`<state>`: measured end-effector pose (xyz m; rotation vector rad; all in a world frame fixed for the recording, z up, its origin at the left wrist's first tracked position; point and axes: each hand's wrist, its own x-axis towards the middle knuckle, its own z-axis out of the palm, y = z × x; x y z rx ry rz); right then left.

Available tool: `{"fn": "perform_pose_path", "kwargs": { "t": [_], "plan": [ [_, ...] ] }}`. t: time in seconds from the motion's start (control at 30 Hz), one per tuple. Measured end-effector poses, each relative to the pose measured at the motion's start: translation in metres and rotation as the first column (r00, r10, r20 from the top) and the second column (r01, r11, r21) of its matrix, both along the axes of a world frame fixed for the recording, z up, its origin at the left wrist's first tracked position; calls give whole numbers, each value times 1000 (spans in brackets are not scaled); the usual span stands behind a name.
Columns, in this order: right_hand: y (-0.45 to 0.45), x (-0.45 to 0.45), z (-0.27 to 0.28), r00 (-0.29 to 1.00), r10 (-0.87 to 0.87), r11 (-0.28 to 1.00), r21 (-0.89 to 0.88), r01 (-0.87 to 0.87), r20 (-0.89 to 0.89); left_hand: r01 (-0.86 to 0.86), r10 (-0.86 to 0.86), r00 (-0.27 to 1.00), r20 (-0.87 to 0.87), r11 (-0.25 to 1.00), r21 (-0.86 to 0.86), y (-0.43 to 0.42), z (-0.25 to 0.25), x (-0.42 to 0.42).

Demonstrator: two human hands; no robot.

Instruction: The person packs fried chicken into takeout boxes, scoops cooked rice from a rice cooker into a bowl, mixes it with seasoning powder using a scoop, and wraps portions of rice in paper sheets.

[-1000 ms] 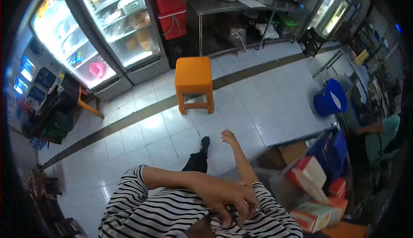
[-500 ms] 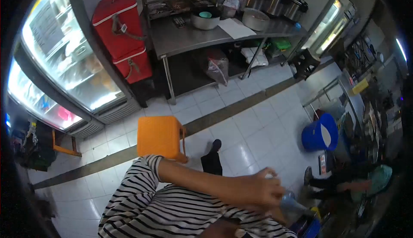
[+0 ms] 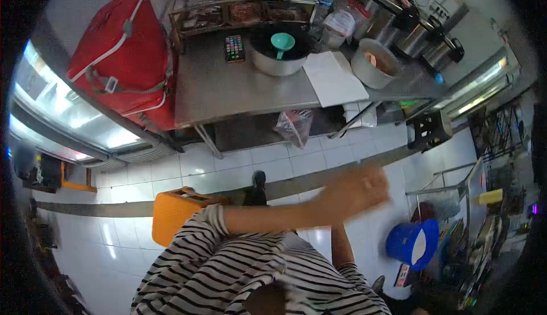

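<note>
My left hand point(image 3: 356, 192) reaches across my body to the right, over the white floor. Motion smears its fingers, and I cannot make out whether it holds anything. Below it rises my right forearm; my right hand is hidden behind or merged with the left one. Ahead stands a metal table point(image 3: 211, 95). On it are a phone point(image 3: 234, 48), a pot point(image 3: 279, 66) with a black pan and a turquoise ladle point(image 3: 282, 42), white paper point(image 3: 335, 80) and a second pot point(image 3: 364, 74).
An orange stool point(image 3: 171, 215) stands at my left, partly behind my sleeve. Red cooler bags point(image 3: 122, 53) are left of the table, beside lit fridges point(image 3: 74, 113). A dark stool point(image 3: 427, 130), a blue bucket point(image 3: 405, 241) and a metal rack point(image 3: 436, 189) stand at right.
The view has moved closer to the metal table. The orange stool now lies beside my left arm. My left hand has swung from my chest outward to the right, and the boxes at lower right left the view.
</note>
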<state>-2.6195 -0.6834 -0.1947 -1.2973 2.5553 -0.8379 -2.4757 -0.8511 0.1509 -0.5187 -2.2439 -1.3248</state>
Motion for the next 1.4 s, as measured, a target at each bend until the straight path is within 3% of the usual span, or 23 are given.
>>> {"fn": "perform_pose_path", "kwargs": {
  "t": [0.03,0.07,0.1,0.13,0.17,0.23,0.33,0.43,0.47,0.57,0.63,0.73,0.83,0.9,0.97,1.03,1.1,1.13,1.17,1.2,1.23,1.3,1.4],
  "plan": [
    [-14,-26,0,1000,9,1000,-19,-10,-21,30,-22,999,-26,921,389,-39,-19,-32],
    [-6,-73,-76,1000,10,999,-35,-11,-30,-288,323,945,-41,889,355,-81,-34,-53],
    [-15,-83,-37,1000,8,1000,-24,-8,-16,-446,350,895,276,688,572,-120,-46,-68],
    [-36,-96,8,956,-108,982,-122,146,272,-587,418,808,415,523,618,-163,-67,-83],
    [-73,-105,64,816,-186,934,-161,320,548,-531,348,833,431,283,798,-194,-89,-94],
    [-97,-133,116,784,-180,900,-223,376,595,-617,103,779,618,-48,785,-242,-110,-122],
    [-112,-173,157,786,-210,866,-263,425,581,-703,-60,708,703,-152,695,-285,-122,-171],
    [-105,-205,178,750,-299,848,-197,492,590,-564,-212,810,547,-25,825,-326,-202,-195],
    [-92,-220,168,724,-296,835,-199,512,622,-551,-180,830,527,-123,825,-322,-193,-195],
    [-69,-255,163,670,-352,808,-149,570,654,-610,51,791,610,-10,792,-310,-196,-184],
    [-46,-285,152,707,-360,805,-180,566,609,-708,99,705,703,33,705,-282,-149,-184],
    [-58,-305,213,690,-237,820,-240,519,684,-705,149,645,749,493,509,-257,-141,-168],
    [-59,-340,251,645,-50,831,-327,450,762,-919,33,332,943,236,315,-180,-41,-240],
    [-43,-363,272,540,167,846,-401,351,825,-896,-13,261,965,369,247,-123,-19,-291],
    [-6,-375,284,429,237,829,-411,378,872,-820,-62,301,951,493,292,-72,-11,-344],
    [33,-399,297,651,-100,893,-221,392,752,-670,-267,423,866,551,497,-28,-27,-391],
    [84,-427,279,539,-274,703,-216,677,797,-427,-399,592,700,581,693,14,-36,-447],
    [103,-443,270,383,-364,520,-156,840,849,-332,-446,553,703,656,677,23,-30,-466],
    [126,-465,271,400,-328,503,-200,841,856,-226,-490,510,707,717,660,30,-21,-486],
    [149,-485,262,473,-299,491,-292,821,829,198,-457,623,635,877,437,20,-13,-502],
    [169,-506,260,411,-374,457,-221,862,831,531,-487,705,515,844,72,15,-3,-514],
    [200,-561,229,471,-342,472,-285,834,813,837,-925,288,248,369,403,36,30,-543],
    [205,-625,203,479,-244,512,-308,802,843,832,-962,102,251,221,509,88,41,-562]
  ]
}}
